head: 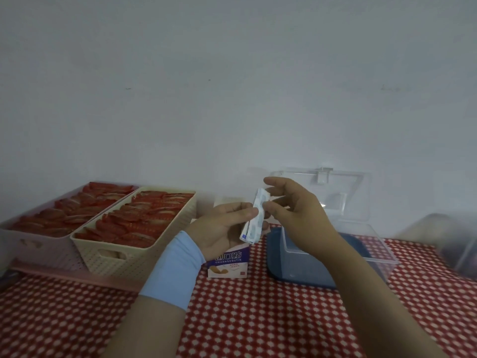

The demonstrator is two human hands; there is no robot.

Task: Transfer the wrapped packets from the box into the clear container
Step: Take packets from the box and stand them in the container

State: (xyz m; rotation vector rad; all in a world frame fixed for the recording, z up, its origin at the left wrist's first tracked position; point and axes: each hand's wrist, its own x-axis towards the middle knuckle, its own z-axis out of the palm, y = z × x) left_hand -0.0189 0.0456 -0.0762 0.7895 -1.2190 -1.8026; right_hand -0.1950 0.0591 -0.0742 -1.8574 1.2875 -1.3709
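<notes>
A small white and purple box (228, 264) stands on the red checked tablecloth, just under my left hand (222, 228). Both hands hold a thin stack of white wrapped packets (254, 220) upright above the box. My left thumb and fingers pinch its left side; my right hand (294, 215) pinches its right edge, with the upper fingers spread. The clear container (371, 244) sits to the right on a blue lid (273, 257), its transparent lid (343, 187) tipped up against the wall. My right forearm crosses in front of the container.
Two baskets full of red packets stand at the left: a cream one (134, 244) and a pink one (38, 244). A blurred clear object (454, 244) lies at the far right. The white wall (232, 86) runs close behind everything.
</notes>
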